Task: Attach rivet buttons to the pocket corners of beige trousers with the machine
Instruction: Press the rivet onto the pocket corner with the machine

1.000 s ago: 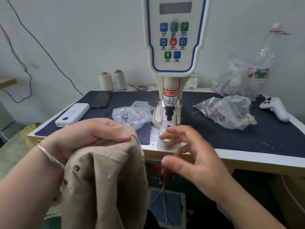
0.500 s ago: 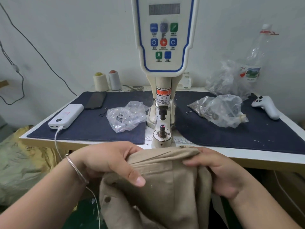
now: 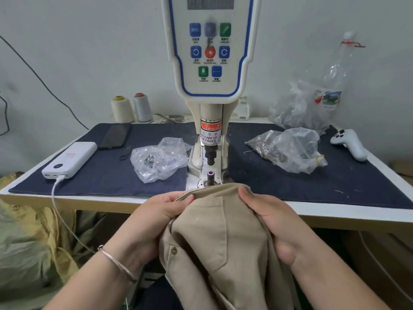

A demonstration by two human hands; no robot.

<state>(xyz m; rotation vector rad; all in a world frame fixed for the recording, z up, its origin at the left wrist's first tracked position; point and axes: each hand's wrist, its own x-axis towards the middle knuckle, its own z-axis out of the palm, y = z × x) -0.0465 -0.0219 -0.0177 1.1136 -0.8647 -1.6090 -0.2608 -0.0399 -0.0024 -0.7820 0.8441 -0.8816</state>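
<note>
Beige trousers (image 3: pixel 221 238) hang off the table's front edge, their top fold just in front of the rivet machine (image 3: pixel 211 70). A pointed pocket flap faces me, and one round button (image 3: pixel 173 249) shows at the lower left. My left hand (image 3: pixel 156 218) pinches the upper left of the fabric. My right hand (image 3: pixel 274 222) grips the upper right corner. The machine's lower die post (image 3: pixel 210 175) stands bare just beyond the fabric, under the black punch (image 3: pixel 210 156).
On the dark blue mat (image 3: pixel 107 175): a clear bag of metal parts (image 3: pixel 159 161) left of the machine, another bag (image 3: pixel 288 148) right, a white power bank (image 3: pixel 70 159) with cable, a black phone (image 3: pixel 116 135), a white controller (image 3: pixel 349 144). Thread cones (image 3: pixel 130 108) stand behind.
Both hands have lifted the trousers up and forward, so the top fold now reaches the machine's base. A second ago my right hand was free and open near the die.
</note>
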